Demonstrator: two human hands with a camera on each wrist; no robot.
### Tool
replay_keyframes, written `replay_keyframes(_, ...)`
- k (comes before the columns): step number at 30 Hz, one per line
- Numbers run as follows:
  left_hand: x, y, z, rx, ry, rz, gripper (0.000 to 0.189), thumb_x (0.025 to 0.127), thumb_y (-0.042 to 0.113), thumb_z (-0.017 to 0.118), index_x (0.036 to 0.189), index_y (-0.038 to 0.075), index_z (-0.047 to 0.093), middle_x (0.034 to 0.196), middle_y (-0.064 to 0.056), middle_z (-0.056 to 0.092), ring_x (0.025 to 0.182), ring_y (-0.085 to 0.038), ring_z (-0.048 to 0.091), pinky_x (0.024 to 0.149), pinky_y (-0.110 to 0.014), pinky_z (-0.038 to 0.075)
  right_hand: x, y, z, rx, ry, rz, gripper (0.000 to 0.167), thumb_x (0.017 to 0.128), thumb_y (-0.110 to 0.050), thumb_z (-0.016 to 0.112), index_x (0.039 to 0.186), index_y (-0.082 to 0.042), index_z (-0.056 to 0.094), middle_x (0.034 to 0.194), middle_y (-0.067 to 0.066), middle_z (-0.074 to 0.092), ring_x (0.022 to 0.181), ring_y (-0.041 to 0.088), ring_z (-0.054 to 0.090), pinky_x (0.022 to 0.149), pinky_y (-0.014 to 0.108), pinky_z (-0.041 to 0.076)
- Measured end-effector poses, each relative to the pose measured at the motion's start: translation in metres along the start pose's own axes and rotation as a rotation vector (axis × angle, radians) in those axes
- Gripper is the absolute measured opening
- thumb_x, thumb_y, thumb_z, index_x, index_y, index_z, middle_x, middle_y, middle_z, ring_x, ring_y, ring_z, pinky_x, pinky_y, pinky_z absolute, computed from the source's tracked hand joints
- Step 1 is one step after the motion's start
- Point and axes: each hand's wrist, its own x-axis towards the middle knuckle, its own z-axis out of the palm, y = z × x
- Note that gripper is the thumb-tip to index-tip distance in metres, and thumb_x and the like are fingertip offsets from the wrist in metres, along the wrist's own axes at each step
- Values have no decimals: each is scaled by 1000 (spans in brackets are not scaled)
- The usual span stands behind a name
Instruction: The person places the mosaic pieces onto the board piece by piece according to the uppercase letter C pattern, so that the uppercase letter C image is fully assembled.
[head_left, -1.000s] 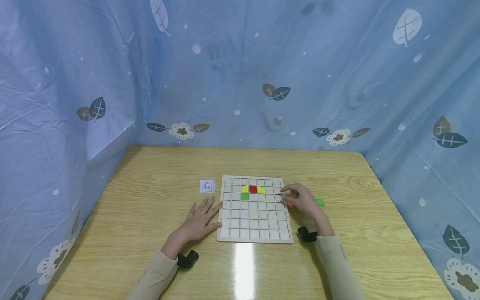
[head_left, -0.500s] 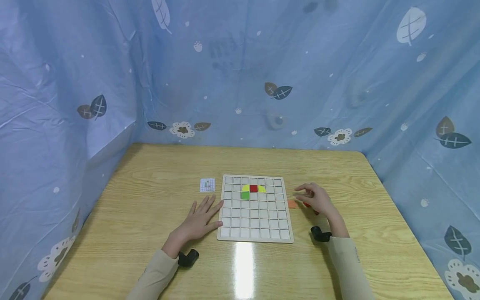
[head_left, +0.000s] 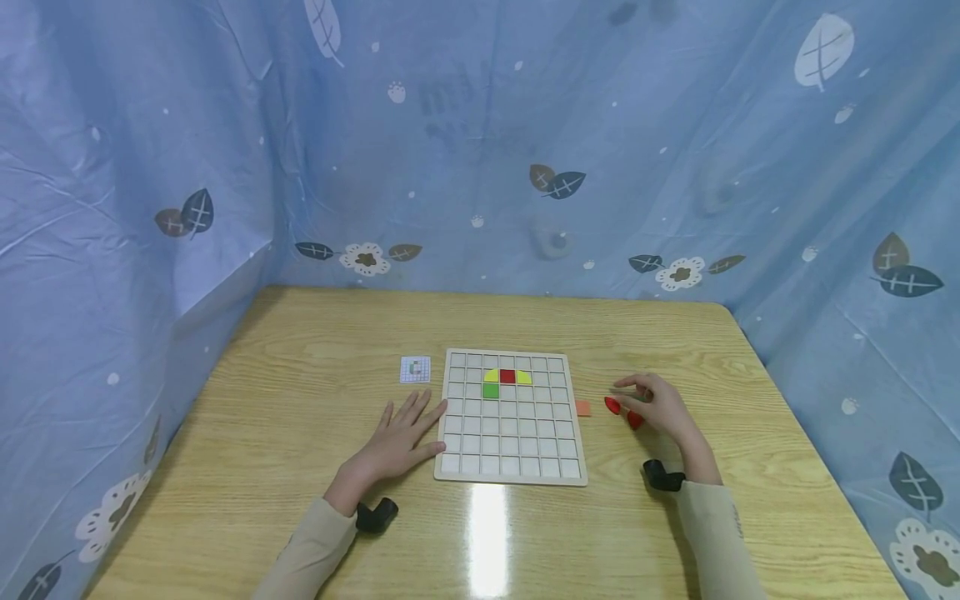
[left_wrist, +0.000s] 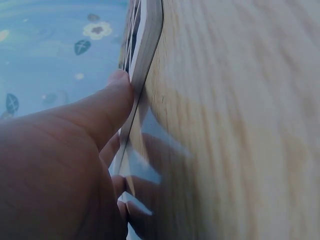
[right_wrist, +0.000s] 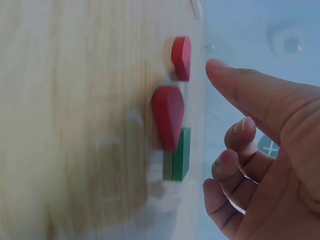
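On the table lies a white gridded board with a light wooden frame. A red square, a green square and two yellow rounded pieces sit in its cells. My left hand rests with spread fingers at the board's left edge; index finger and thumb touch the frame. My right hand hovers right of the board, fingers loosely bent, nothing seen between them. Below it are two red petal-shaped pieces and a green piece, which the hand hides in the head view.
An orange square lies against the board's right edge. A small card with a printed grid pattern is at the board's upper left. Blue patterned curtain hangs behind and along both sides of the wooden table.
My right hand has moved right, from the board's right edge to over the loose pieces, uncovering the orange square and the red pieces. My left hand has stayed in place.
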Motion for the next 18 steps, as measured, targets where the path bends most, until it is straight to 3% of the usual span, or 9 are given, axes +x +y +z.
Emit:
replay_keyframes(12,1,-2,3,-5,7,3,66,94,47,45,149,21,20,156,-12,8,143,-33,2,110,-60,-3,-10,20,-10,-9,1,28,29,85,-22,68,110,-6,66,81,6,51,67,14,40,58,27,35)
replay_keyframes(18,1,-2,3,-4,7,0,65,94,47,45,149,21,20,156,-12,7,143,-32,2,110,-60,-3,-14,28,-15,13,-34,45,31,87,-21,66,114,-5,63,83,6,55,64,11,44,60,28,39)
